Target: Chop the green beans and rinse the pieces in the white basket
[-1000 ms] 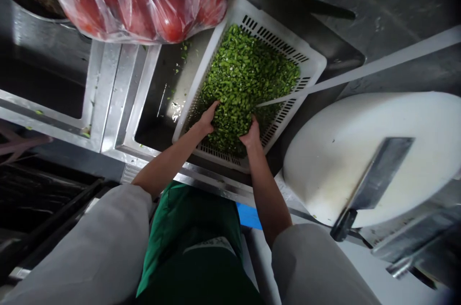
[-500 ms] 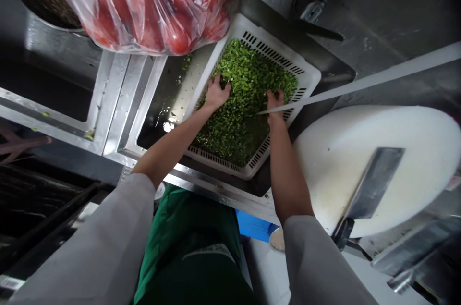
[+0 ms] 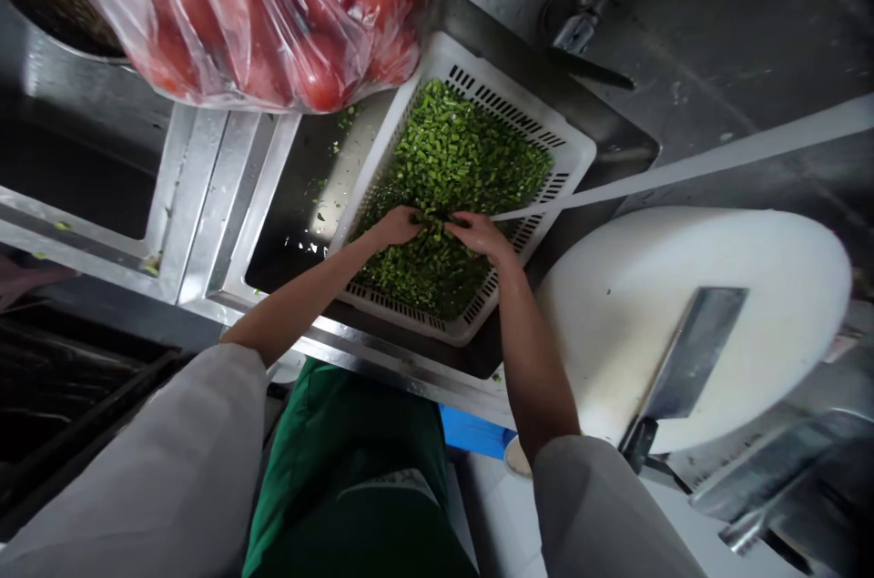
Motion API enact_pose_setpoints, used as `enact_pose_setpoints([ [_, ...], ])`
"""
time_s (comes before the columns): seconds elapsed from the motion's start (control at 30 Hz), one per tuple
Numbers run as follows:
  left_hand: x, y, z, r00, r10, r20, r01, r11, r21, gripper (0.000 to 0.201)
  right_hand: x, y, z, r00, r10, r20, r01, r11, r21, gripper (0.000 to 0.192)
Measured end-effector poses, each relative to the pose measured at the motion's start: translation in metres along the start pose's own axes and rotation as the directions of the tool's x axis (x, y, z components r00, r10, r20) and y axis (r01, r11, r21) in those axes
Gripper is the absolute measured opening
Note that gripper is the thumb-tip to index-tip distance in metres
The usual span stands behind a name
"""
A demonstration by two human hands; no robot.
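A white slotted plastic basket point(image 3: 570, 146) sits tilted in a steel sink point(image 3: 320, 187) and is full of chopped green vegetable pieces point(image 3: 471, 155). My left hand point(image 3: 396, 226) and my right hand point(image 3: 482, 235) meet near the middle of the pile, fingers curled into the green pieces and drawing them together. A thin stream of water point(image 3: 683, 164) crosses from the right and ends at the basket beside my right hand.
A clear bag of red tomatoes point(image 3: 273, 5) hangs over the sink's far left. A round white chopping board point(image 3: 683, 287) with a cleaver point(image 3: 689, 359) lies at the right. A second sink basin point(image 3: 75, 187) is at left, a tap point(image 3: 587, 9) at the back.
My hands went from the near side of the pile out to its far part, spread wide, then came back together at the middle. The basket has not moved.
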State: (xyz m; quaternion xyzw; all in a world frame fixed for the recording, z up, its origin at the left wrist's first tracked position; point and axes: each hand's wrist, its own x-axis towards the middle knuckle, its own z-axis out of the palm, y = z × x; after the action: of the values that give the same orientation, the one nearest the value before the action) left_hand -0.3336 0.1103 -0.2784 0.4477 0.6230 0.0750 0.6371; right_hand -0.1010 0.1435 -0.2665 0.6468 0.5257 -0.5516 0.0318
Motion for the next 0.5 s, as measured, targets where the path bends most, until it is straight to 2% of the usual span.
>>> enact_pose_setpoints([
  [0.07,-0.016,0.004,-0.006,0.994,0.105,0.011,-0.104,0.950,0.296,0.037,0.019,-0.018,-0.016,0.989,-0.077,-0.128,0.050,0.978,-0.201,0.066],
  [0.1,-0.023,0.008,-0.008,0.991,0.135,-0.007,-0.121,0.905,0.408,0.041,0.032,-0.030,-0.021,0.966,-0.141,-0.217,0.075,0.956,-0.285,0.066],
  [0.13,-0.029,0.012,-0.010,0.988,0.149,-0.033,-0.115,0.867,0.485,0.044,0.047,-0.044,-0.023,0.935,-0.200,-0.293,0.088,0.930,-0.356,0.067],
  [0.2,-0.039,0.023,-0.012,0.985,0.150,-0.091,-0.076,0.830,0.553,0.046,0.070,-0.069,-0.017,0.893,-0.264,-0.365,0.074,0.885,-0.460,0.069],
  [0.27,-0.043,0.030,-0.013,0.969,0.181,-0.169,-0.063,0.840,0.539,0.045,0.077,-0.085,-0.001,0.888,-0.288,-0.359,0.080,0.865,-0.496,0.071],
  [0.33,-0.041,0.030,-0.014,0.930,0.257,-0.262,-0.109,0.875,0.471,0.049,0.067,-0.085,0.018,0.897,-0.336,-0.287,0.181,0.871,-0.456,0.074],
  [0.43,-0.032,0.020,-0.012,0.881,0.331,-0.337,-0.225,0.922,0.316,0.057,0.038,-0.056,0.036,0.891,-0.414,-0.185,0.353,0.890,-0.291,0.070],
  [0.5,-0.026,0.010,-0.006,0.888,0.312,-0.339,-0.247,0.943,0.221,0.061,0.024,-0.028,0.039,0.907,-0.341,-0.249,0.305,0.937,-0.172,0.067],
])
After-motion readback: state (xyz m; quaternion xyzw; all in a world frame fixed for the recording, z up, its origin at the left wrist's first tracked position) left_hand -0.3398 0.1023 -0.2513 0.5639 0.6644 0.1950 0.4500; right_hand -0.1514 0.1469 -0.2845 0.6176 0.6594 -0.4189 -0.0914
